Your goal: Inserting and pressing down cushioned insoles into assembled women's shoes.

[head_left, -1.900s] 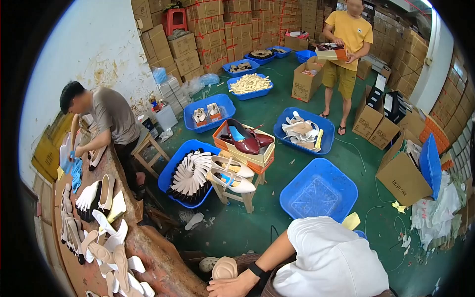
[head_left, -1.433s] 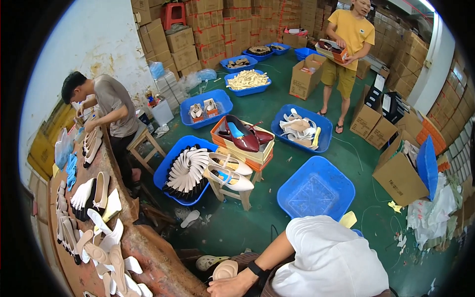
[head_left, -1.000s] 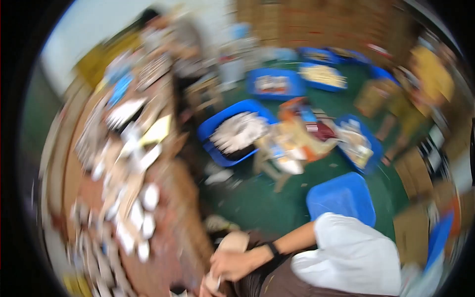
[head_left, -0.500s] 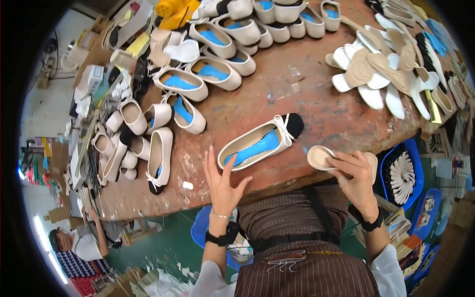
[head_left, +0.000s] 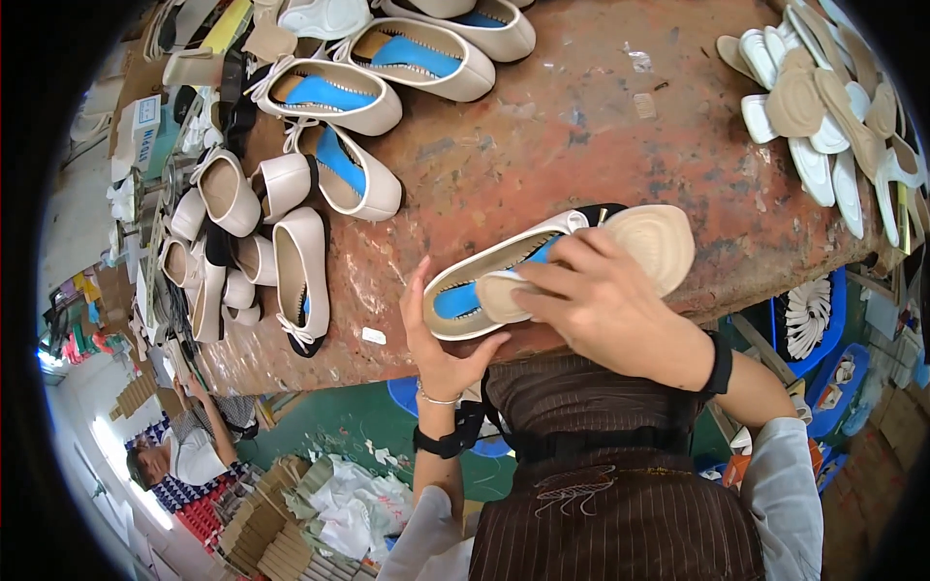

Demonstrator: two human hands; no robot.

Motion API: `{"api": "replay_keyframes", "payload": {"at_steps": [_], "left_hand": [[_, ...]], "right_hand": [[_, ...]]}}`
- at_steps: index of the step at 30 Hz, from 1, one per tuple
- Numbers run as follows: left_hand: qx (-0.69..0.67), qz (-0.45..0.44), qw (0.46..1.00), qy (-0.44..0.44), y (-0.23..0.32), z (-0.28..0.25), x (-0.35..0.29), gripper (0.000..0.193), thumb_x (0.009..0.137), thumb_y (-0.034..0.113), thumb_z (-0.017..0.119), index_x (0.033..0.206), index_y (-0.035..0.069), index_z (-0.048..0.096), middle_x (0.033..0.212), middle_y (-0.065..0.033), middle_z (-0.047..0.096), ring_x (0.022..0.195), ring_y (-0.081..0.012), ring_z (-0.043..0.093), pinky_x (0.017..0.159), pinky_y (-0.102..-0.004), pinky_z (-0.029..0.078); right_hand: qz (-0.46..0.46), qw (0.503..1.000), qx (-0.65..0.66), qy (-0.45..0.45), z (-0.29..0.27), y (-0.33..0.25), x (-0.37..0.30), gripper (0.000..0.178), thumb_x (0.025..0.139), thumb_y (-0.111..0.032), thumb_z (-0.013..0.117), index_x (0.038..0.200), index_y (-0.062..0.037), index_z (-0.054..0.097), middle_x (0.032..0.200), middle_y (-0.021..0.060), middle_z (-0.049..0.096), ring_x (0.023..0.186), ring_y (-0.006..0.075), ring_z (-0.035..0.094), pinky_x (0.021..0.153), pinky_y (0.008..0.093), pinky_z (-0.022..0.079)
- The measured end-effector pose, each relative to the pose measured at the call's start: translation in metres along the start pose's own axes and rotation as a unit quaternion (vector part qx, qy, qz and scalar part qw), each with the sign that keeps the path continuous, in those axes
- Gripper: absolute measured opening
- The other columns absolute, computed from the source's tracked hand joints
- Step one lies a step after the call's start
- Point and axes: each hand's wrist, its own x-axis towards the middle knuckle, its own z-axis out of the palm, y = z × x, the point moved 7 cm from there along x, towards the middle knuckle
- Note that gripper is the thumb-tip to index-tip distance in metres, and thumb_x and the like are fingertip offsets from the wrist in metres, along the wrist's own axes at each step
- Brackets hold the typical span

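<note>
A cream ballet flat (head_left: 455,272) with a bow, a black toe and a blue strip inside lies on the bench in front of me. My left hand (head_left: 441,334) cups its heel, fingers on the outer side and thumb along the near side. Above the shoe, my right hand (head_left: 596,300) grips a beige insole (head_left: 654,250) by its middle. The insole's narrow heel end is over the shoe's opening; its wide end hangs over the toe, hiding most of the black part and the bow.
Several similar flats (head_left: 363,174) stand at the left and back of the worn bench (head_left: 572,126). A pile of beige and white insoles (head_left: 799,102) lies at the right. Below are blue bins (head_left: 838,387). Another person (head_left: 194,465) works at the lower left.
My right hand has moved left with the insole, from beside the shoe to above it. My left hand has closed around the heel. The view has shifted nearer the bench.
</note>
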Motion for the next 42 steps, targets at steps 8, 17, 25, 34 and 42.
{"api": "replay_keyframes", "payload": {"at_steps": [8, 17, 25, 34, 42], "left_hand": [[-0.15, -0.038, 0.985, 0.08, -0.014, 0.005, -0.01, 0.14, 0.059, 0.051, 0.093, 0.155, 0.002, 0.004, 0.145, -0.027, 0.041, 0.127, -0.0368, 0.052, 0.105, -0.0474, 0.046], [-0.179, -0.016, 0.981, 0.073, -0.017, 0.005, -0.01, 0.143, 0.059, 0.051, 0.093, 0.156, 0.007, -0.003, 0.145, -0.0265, 0.042, 0.128, -0.0381, 0.05, 0.106, -0.0496, 0.043], [-0.251, -0.053, 0.965, 0.054, -0.024, 0.01, -0.009, 0.147, 0.061, 0.06, 0.089, 0.156, 0.004, -0.008, 0.146, -0.0268, 0.038, 0.129, -0.0373, 0.049, 0.107, -0.0475, 0.042], [-0.182, -0.01, 0.983, 0.024, -0.023, -0.006, 0.008, 0.053, 0.092, 0.035, 0.061, 0.132, 0.001, 0.053, 0.143, -0.0277, 0.047, 0.129, -0.0415, 0.05, 0.108, -0.0482, 0.039], [-0.148, -0.012, 0.986, 0.079, -0.02, -0.003, 0.006, 0.024, 0.096, 0.022, 0.045, 0.108, 0.002, 0.052, 0.136, -0.0267, 0.052, 0.122, -0.0413, 0.052, 0.106, -0.0487, 0.038]], "right_hand": [[0.024, 0.993, 0.108, -0.04, 0.052, -0.007, 0.019, 0.032, 0.062, -0.017, 0.077, 0.091, -0.0036, 0.073, 0.094, 0.0045, 0.067, 0.098, 0.0223, 0.058, 0.088, 0.0344, 0.047], [0.042, 0.987, 0.152, -0.039, 0.071, -0.007, 0.027, 0.034, 0.063, -0.01, 0.073, 0.096, -0.0038, 0.073, 0.102, 0.0063, 0.066, 0.099, 0.0244, 0.059, 0.087, 0.0369, 0.051], [0.054, 0.989, 0.096, -0.095, 0.08, -0.011, 0.025, 0.034, 0.071, -0.012, 0.068, 0.103, -0.0016, 0.071, 0.109, 0.0098, 0.062, 0.108, 0.0256, 0.058, 0.092, 0.0364, 0.05], [-0.021, 0.981, 0.106, -0.16, 0.095, -0.027, 0.025, 0.046, 0.083, -0.016, 0.063, 0.126, -0.0013, 0.064, 0.132, 0.0132, 0.063, 0.13, 0.0269, 0.055, 0.113, 0.0369, 0.04], [0.061, 0.979, -0.104, -0.165, 0.071, -0.022, 0.005, 0.03, 0.079, -0.017, 0.059, 0.101, -0.0067, 0.077, 0.126, 0.01, 0.069, 0.121, 0.022, 0.063, 0.121, 0.0401, 0.026]]}}
